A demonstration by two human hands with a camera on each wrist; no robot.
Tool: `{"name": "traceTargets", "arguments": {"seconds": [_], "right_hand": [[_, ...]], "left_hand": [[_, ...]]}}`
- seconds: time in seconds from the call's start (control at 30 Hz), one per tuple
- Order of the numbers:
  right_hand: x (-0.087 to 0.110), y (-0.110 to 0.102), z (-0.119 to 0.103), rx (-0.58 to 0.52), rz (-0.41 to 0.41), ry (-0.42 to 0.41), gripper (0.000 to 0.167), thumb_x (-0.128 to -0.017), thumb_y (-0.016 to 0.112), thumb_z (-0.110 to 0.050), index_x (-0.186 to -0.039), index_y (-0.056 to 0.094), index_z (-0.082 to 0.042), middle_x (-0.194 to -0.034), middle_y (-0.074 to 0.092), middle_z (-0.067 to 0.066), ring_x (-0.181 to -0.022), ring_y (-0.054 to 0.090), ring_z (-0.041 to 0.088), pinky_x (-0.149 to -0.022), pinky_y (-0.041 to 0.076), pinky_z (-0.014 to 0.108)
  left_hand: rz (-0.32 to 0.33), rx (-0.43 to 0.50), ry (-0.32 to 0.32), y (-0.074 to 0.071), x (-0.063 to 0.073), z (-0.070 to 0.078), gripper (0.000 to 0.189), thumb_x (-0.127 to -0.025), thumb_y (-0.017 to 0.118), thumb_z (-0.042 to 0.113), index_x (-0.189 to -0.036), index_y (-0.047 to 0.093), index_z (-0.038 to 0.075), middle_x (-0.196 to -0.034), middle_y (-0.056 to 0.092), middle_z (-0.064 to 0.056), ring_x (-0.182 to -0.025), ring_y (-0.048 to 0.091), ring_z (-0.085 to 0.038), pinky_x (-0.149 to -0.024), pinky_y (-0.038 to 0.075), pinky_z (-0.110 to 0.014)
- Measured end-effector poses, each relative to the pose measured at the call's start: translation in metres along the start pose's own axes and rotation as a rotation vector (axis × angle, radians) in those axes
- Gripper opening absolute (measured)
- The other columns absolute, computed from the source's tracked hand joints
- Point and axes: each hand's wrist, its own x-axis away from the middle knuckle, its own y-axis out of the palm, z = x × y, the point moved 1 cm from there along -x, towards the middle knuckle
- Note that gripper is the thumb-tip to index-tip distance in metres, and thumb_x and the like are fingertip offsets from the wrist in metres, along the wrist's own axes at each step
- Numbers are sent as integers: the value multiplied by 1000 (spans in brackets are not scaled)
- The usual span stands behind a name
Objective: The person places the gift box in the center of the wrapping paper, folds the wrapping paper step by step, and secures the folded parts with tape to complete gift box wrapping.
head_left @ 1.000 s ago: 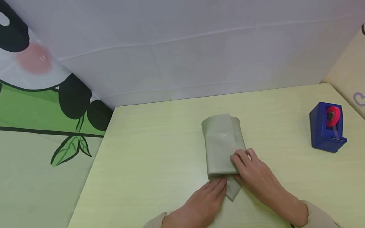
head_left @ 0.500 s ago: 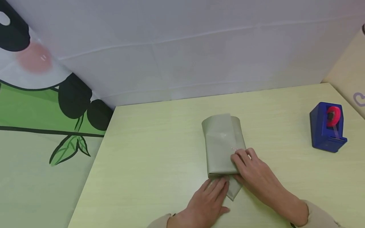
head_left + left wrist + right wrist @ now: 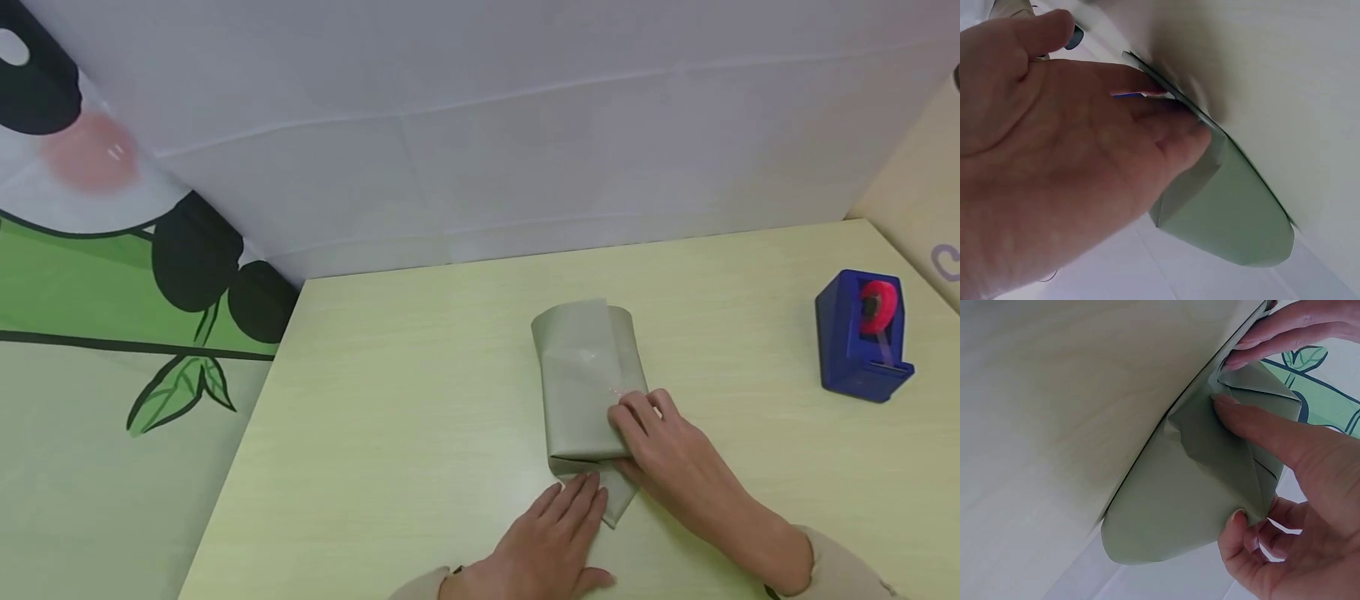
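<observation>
A grey-green paper package (image 3: 585, 383) lies on the table, its near end folded in, with a pointed flap (image 3: 619, 493) sticking out toward me. My right hand (image 3: 686, 467) grips its near right corner: curled fingers rest on the top, and the thumb presses the folded end in the right wrist view. With fingers straight, my left hand (image 3: 551, 537) lies across the flap at the table, its thumb spread out to the side. Seen in the left wrist view, the left fingertips (image 3: 1188, 147) touch the paper inside the fold. Part of the flap is hidden under them.
On the right of the pale wooden table (image 3: 390, 375) stands a blue tape dispenser (image 3: 840, 358) with a red-cored roll (image 3: 887, 304). A pale cloth (image 3: 487, 167) hangs behind the table, and a cartoon-printed panel (image 3: 90, 283) stands at the left.
My left hand has slid slightly right and toward me along the flap, its fingers spreading and its thumb coming out. The right hand and the package have barely moved.
</observation>
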Motion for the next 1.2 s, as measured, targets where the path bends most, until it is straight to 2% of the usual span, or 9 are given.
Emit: {"name": "traceTargets", "arguments": {"seconds": [0.13,0.33,0.4,0.57,0.63,0.8,1.03,1.1,1.2], "right_hand": [[-1,0,0,-1,10,-2,69,-59,101,-18,-109,57,1,-108,56,13,-89,53,31,-59,55,36],[-1,0,0,-4,14,-7,69,-59,100,-18,-109,57,1,-107,56,14,-89,53,31,-61,55,36],[-1,0,0,-5,12,-5,69,-59,101,-18,-109,57,1,-108,56,14,-90,52,31,-61,56,36],[-1,0,0,-8,24,-6,72,-56,102,-18,-109,57,0,-108,56,13,-89,52,30,-60,56,36],[-1,0,0,-6,27,-7,72,-56,102,-18,-109,57,1,-108,56,13,-89,52,30,-60,56,36],[-1,1,0,6,15,-4,71,-57,101,-18,-110,56,1,-107,55,13,-89,52,31,-60,56,36],[1,1,0,5,24,-7,67,-59,99,-15,-108,56,1,-105,54,13,-87,51,31,-56,54,35],[1,2,0,6,23,-8,67,-59,99,-15,-108,56,1,-105,54,13,-87,51,31,-57,54,35],[1,2,0,11,19,-10,69,-58,100,-16,-108,56,1,-105,55,13,-87,51,31,-58,55,36]], "left_hand": [[31,-66,-48,3,-2,2,75,-104,21,69,-158,40,21,-163,36,3,-149,32,-10,-116,33,-27],[194,-156,-98,9,-3,5,73,-102,29,71,-151,50,22,-151,49,3,-138,45,-12,-113,36,-28],[202,-138,-94,9,-3,5,74,-101,31,72,-150,51,21,-149,50,1,-135,48,-13,-112,38,-27],[94,-87,-64,6,-2,9,77,-102,25,73,-154,45,19,-155,44,-6,-141,46,-18,-111,39,-24],[84,-90,-62,7,-1,11,78,-102,22,72,-155,44,20,-157,44,-7,-142,45,-19,-110,40,-24],[156,-138,-89,12,0,15,76,-102,20,73,-153,47,24,-155,47,-6,-140,48,-19,-107,44,-25],[322,-207,-120,20,-1,19,72,-100,24,75,-149,51,30,-148,53,-7,-135,52,-21,-105,45,-27],[334,-201,-121,22,-1,19,73,-100,24,76,-148,52,30,-148,53,-8,-136,52,-21,-105,45,-28],[277,-182,-107,21,-1,19,76,-98,24,78,-151,48,28,-151,50,-9,-138,49,-24,-106,44,-29]]}}
